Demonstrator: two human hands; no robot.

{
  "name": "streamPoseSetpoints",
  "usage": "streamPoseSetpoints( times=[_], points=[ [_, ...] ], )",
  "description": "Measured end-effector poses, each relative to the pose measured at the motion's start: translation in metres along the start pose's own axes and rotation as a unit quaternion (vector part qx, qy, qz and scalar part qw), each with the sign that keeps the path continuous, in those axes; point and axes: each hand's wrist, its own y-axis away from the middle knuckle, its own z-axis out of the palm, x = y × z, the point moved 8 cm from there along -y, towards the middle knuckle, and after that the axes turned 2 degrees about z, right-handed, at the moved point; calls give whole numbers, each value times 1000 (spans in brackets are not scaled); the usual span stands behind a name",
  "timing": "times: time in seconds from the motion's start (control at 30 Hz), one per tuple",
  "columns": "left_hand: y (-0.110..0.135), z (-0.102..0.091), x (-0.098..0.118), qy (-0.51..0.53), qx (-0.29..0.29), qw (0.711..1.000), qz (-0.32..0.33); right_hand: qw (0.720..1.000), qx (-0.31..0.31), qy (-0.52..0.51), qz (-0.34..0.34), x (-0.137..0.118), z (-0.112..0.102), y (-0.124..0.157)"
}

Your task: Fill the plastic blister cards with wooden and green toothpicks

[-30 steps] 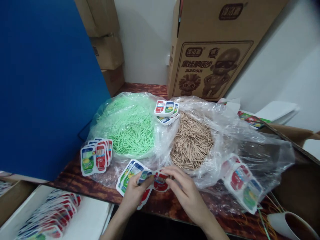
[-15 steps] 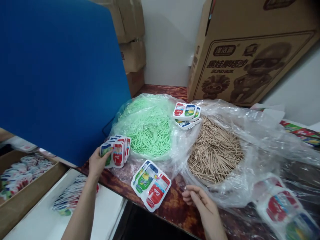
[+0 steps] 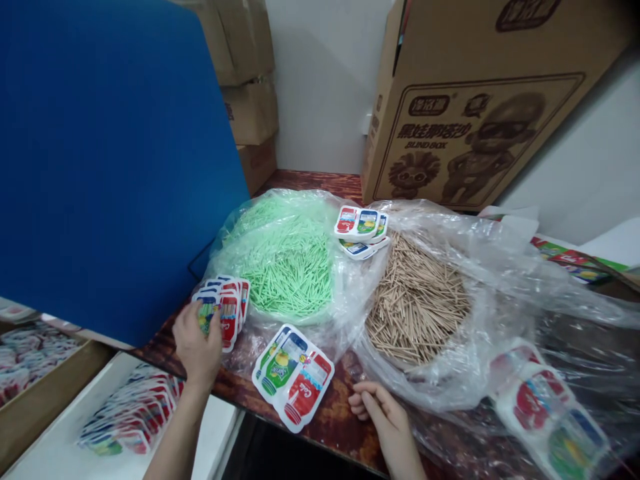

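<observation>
My left hand (image 3: 197, 347) is closed on the near-left edge of a bottle-shaped card (image 3: 227, 327), printed green and red, on top of an overlapping stack. Green and tan sticks show through this card's windows. My right hand (image 3: 383, 423) hovers low over the table edge, fingers curled and thumb against them; whatever lies inside is hidden. Between my hands sits a small pile of Cola and green lemon-print cards (image 3: 295, 377). Beyond it are a plastic bag of light green sticks (image 3: 290, 280) and a bag of tan sticks (image 3: 420, 300).
More cards (image 3: 363, 227) rest between the bags, and a blurred pile (image 3: 550, 407) lies at right. A blue panel (image 3: 110, 160) stands at left above a white box (image 3: 210, 427) with rows of cards. A large carton (image 3: 450, 133) stands behind.
My left hand has shifted from the stack's lower left edge to over its top card, with the fingers bent more. My right hand stays low, fingers curled. The view has turned slightly.
</observation>
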Motion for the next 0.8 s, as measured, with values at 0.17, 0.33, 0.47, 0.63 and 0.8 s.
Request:
streamPoseSetpoints(
  times=[0.17, 0.33, 0.47, 0.63, 0.8],
  points=[
    [65, 34, 66, 96, -255, 954, 127, 999, 10, 43, -8, 4, 3, 1],
    [81, 55, 65, 77, -269, 958, 63, 996, 0, 84, -25, 3, 6, 5],
    [70, 55, 63, 134, -246, 959, 39, 994, 5, 102, -36, 6, 6, 7],
    [65, 57, 64, 154, -263, 950, 73, 991, -1, 123, -46, 10, 8, 5],
    [62, 57, 63, 158, -269, 946, 85, 987, 14, 148, -66, 10, 7, 4]
  ],
)
